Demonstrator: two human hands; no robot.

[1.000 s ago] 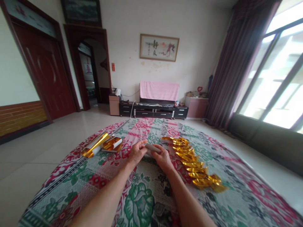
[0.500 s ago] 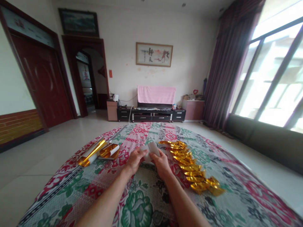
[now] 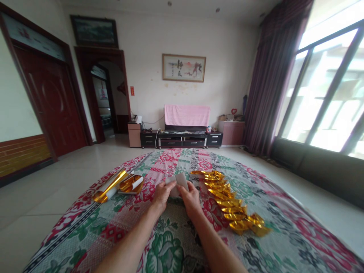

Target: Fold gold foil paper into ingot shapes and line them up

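Observation:
Between my two hands is a small folded sheet of pale paper (image 3: 181, 179), held over the middle of the flowered cloth. My left hand (image 3: 163, 193) pinches its left side, thumb on top. My right hand (image 3: 189, 197) grips the right side, where a flap stands up at a slant. The fingers beneath the paper are hidden. To the right lies a row of several folded gold foil ingots (image 3: 227, 200), overlapping one another. On the left rest a curled gold foil sheet (image 3: 110, 185) with a white back and a flatter stack of gold foil paper (image 3: 132, 183).
The round flowered cloth (image 3: 119, 227) spreads under everything. Past its far edge stands a low black TV cabinet (image 3: 182, 142) with a pink cloth (image 3: 187, 115) over the screen. A window (image 3: 327, 94) and a purple curtain (image 3: 267, 83) are at right, a red door (image 3: 54, 98) at left.
The paper has shifted slightly left in my hands, and its right flap stands more upright. The gold foil pieces lie where they were. My view has tilted a little.

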